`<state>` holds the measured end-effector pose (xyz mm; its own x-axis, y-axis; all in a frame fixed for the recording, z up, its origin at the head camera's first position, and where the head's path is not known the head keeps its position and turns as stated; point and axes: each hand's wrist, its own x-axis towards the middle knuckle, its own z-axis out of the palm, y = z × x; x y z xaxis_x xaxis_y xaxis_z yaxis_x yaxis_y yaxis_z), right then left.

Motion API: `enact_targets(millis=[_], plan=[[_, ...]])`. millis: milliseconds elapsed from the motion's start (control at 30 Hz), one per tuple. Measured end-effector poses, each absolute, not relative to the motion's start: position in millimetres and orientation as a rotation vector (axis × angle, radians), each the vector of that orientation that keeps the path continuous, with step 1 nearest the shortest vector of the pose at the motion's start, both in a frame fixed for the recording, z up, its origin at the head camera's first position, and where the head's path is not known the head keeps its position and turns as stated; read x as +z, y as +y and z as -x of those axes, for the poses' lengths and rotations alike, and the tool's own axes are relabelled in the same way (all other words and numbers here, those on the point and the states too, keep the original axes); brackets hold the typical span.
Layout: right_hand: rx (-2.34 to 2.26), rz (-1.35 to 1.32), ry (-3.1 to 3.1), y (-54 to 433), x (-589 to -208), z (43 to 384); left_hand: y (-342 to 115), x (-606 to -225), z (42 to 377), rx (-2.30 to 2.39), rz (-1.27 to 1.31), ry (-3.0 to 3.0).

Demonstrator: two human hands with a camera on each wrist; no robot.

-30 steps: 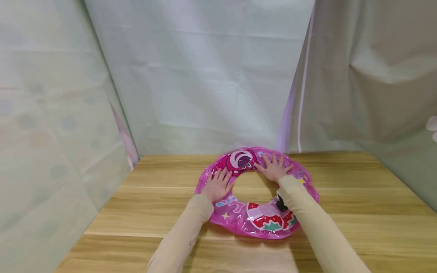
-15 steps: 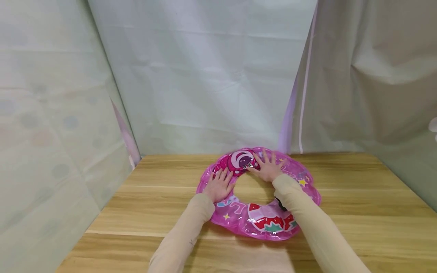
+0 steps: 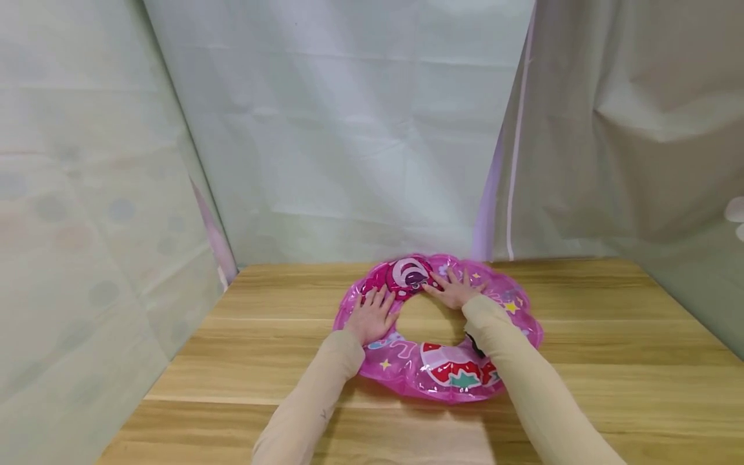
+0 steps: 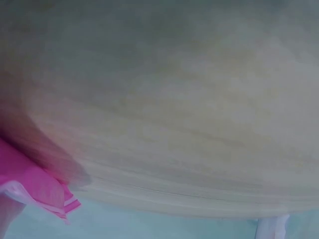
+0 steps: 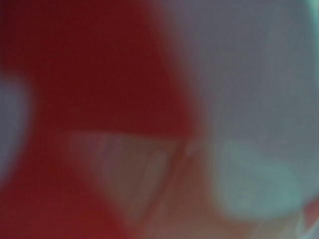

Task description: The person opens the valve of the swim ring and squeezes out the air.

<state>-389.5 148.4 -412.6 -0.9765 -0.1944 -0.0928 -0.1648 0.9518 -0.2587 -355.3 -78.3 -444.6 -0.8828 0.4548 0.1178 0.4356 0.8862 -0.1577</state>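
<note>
A pink inflatable swim ring (image 3: 407, 378) with a cartoon bear and strawberry print lies on the wooden table (image 3: 267, 361). My left hand (image 3: 371, 318) rests on its left side, fingers spread and pointing away. My right hand (image 3: 454, 292), fingers also spread, presses on the far right part, beside the bear's face. Under the right wrist a dark piece (image 3: 473, 344) partly shows. In the left wrist view a pink edge of the swim ring (image 4: 37, 181) appears at lower left. The right wrist view is blurred, filled by the ring's red and pale print (image 5: 89, 64).
A pale sheet (image 3: 360, 142) hangs behind the table's far edge. Another pale curtain with faint dots (image 3: 87, 213) stands along the left, and a greyish one (image 3: 639, 142) along the right. Bare wood lies on both sides of the ring.
My right hand has shifted a little to the left across the ring, towards the bear's face. The left hand stays in place. The ring's near edge sits slightly higher in view.
</note>
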Motion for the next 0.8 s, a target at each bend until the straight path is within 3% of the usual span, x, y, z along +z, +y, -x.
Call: enact_targets(millis=[800], plan=[[-0.534, 0.343, 3.072, 164, -411, 387, -70, -445, 358, 0.109, 0.741, -2.869]])
